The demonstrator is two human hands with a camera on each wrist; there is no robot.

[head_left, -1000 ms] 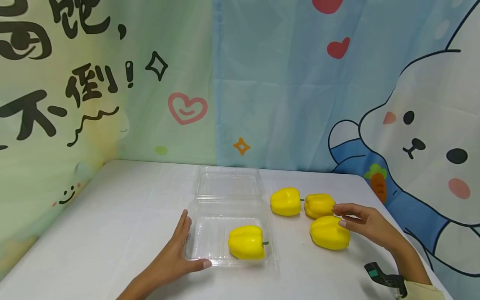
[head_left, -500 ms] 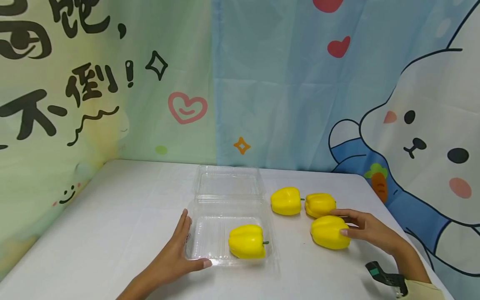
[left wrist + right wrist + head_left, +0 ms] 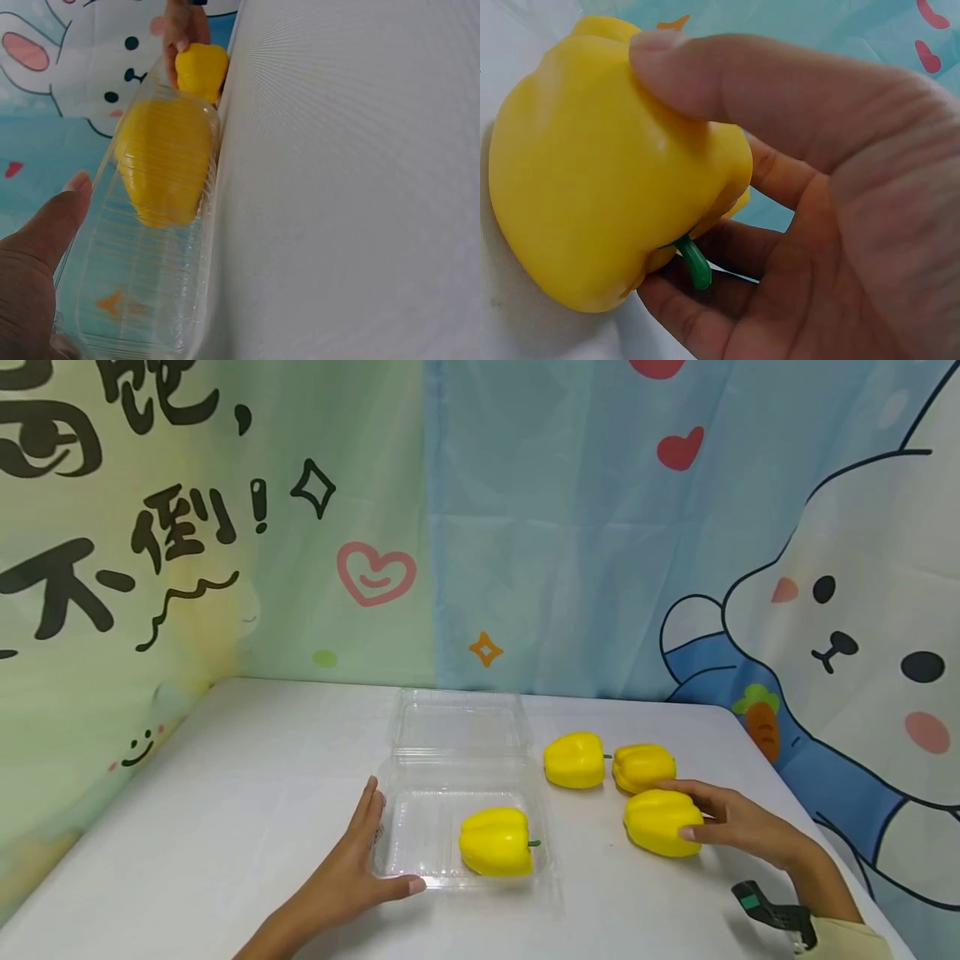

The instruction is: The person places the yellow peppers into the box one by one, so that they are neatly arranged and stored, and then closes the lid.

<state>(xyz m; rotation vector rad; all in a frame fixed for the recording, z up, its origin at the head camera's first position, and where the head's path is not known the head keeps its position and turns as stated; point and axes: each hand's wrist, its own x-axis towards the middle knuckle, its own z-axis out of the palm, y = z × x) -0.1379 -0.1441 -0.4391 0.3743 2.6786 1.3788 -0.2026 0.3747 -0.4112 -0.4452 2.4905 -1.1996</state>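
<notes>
A clear plastic clamshell box (image 3: pixel 416 839) lies with its lid folded back, and one yellow bell pepper (image 3: pixel 497 843) sits in its right half. Along the box's left side and front corner rests my left hand (image 3: pixel 345 872), fingers and thumb straight and spread. My right hand (image 3: pixel 750 827) grips another yellow bell pepper (image 3: pixel 658 824) on the table, thumb on its near side and fingers curled behind it. The right wrist view shows the green stem (image 3: pixel 695 262) of this pepper (image 3: pixel 592 172) pointing toward the palm.
Behind the gripped pepper, two more yellow bell peppers (image 3: pixel 573 760) lie close together on the white table (image 3: pixel 262 793). The box lid (image 3: pixel 459 725) reaches toward the table's back edge. A printed curtain (image 3: pixel 562 568) hangs behind the table.
My right hand has lowered slightly from above the front pepper and closed its thumb and fingers around it. My left hand has stayed at the box.
</notes>
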